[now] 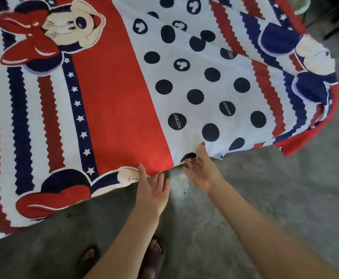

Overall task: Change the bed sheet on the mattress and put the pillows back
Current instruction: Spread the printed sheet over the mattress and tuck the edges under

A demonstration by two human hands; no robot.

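A bed sheet (112,93) with red, white and navy cartoon-mouse print, dots and stripes spreads out in front of me and fills most of the view. Its right side billows above the floor. My left hand (152,188) is at the sheet's near edge, palm up with fingers straight and the thumb lying over the hem. My right hand (199,170) is just to the right at the same edge, its thumb raised over the fabric and its blurred fingers spread. Neither hand plainly grips the cloth. The mattress and pillows are hidden or out of view.
Grey concrete floor (265,198) lies under and to the right of the sheet. My feet in dark sandals (152,256) stand at the bottom centre. A pale green object (299,5) and dark furniture (331,23) sit at the top right corner.
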